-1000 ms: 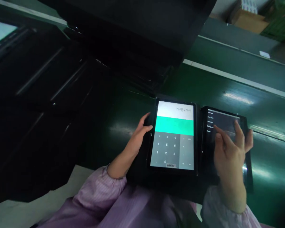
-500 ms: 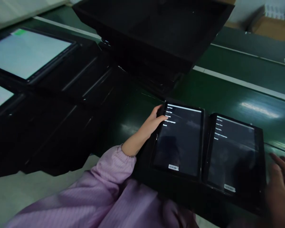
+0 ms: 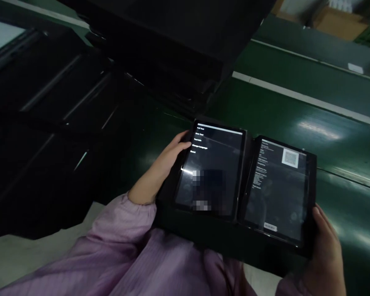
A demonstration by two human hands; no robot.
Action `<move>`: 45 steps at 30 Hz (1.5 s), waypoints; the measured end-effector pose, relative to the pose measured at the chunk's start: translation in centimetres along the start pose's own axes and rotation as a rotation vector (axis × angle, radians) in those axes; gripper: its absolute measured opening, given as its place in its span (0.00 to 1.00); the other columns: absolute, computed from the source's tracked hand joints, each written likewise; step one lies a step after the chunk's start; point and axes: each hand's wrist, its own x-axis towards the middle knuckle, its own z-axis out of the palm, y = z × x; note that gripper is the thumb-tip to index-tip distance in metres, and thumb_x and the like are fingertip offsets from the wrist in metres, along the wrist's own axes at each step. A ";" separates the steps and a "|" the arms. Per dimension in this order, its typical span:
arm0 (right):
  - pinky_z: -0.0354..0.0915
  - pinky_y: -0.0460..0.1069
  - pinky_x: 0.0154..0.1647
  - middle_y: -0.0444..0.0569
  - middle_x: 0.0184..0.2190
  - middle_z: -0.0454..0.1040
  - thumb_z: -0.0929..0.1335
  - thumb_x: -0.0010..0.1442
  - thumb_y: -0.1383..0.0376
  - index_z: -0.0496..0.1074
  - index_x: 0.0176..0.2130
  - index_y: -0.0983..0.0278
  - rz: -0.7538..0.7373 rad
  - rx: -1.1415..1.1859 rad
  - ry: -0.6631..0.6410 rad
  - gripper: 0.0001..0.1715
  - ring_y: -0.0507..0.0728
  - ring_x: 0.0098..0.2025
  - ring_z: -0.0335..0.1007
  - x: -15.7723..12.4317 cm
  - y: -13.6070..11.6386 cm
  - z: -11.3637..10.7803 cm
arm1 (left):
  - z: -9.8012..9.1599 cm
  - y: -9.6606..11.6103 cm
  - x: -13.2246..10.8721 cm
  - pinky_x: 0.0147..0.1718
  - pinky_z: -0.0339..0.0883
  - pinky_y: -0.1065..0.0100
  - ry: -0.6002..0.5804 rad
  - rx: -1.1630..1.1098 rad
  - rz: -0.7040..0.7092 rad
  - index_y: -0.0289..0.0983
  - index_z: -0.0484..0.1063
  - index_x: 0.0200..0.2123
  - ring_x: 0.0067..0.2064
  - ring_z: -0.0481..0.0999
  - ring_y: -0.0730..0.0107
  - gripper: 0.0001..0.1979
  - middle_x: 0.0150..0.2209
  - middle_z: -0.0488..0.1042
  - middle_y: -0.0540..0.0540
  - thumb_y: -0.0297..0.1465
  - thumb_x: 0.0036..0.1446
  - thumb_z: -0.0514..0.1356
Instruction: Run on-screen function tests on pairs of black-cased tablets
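Observation:
Two tablets lie side by side in a black tray (image 3: 216, 234) in front of me. The left tablet (image 3: 217, 160) shows a dark menu with a short list of words. On the right tablet (image 3: 279, 197) there is a page of small text with a square code at its top right; a small label sits near its lower edge. My left hand (image 3: 169, 158) is closed on the tray's left edge, thumb on top. At the opposite edge, my right hand (image 3: 328, 242) grips the tray with its thumb up; its other fingers are mostly hidden.
Beyond the tray rises a stack of black trays (image 3: 172, 53). More dark trays (image 3: 49, 98) stand at the left, one with a lit screen (image 3: 1, 37). The green work surface (image 3: 283, 119) carries a white stripe (image 3: 277, 94). Cardboard boxes (image 3: 342, 22) are at the far right.
The right tablet's screen has gone from a menu to a text page with a code. My right hand has come in to the tray's edge. My left thumb has left the left screen.

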 end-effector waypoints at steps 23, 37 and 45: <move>0.56 0.72 0.74 0.51 0.72 0.63 0.68 0.72 0.65 0.82 0.50 0.60 -1.096 -0.374 -0.176 0.12 0.71 0.80 0.42 -3.1 -5.6 5.3 | -1.5 1.4 -3.3 0.70 0.62 0.52 -0.005 0.123 -0.094 0.35 0.70 0.68 0.68 0.71 0.46 0.42 0.65 0.76 0.42 0.41 0.50 0.69; 0.55 0.77 0.72 0.52 0.74 0.60 0.68 0.73 0.64 0.83 0.48 0.62 -1.098 -0.404 -0.144 0.12 0.74 0.79 0.43 -3.2 -5.8 5.7 | -2.3 0.9 -4.2 0.66 0.66 0.53 -0.060 0.047 -0.104 0.37 0.71 0.67 0.65 0.74 0.46 0.39 0.63 0.78 0.41 0.40 0.52 0.69; 0.52 0.81 0.73 0.45 0.75 0.59 0.67 0.72 0.63 0.83 0.45 0.58 -1.098 -0.413 -0.153 0.13 0.78 0.78 0.46 -3.4 -5.9 5.6 | -2.6 0.4 -4.1 0.65 0.65 0.53 -0.121 0.087 -0.068 0.40 0.71 0.66 0.65 0.74 0.47 0.35 0.62 0.78 0.43 0.41 0.55 0.66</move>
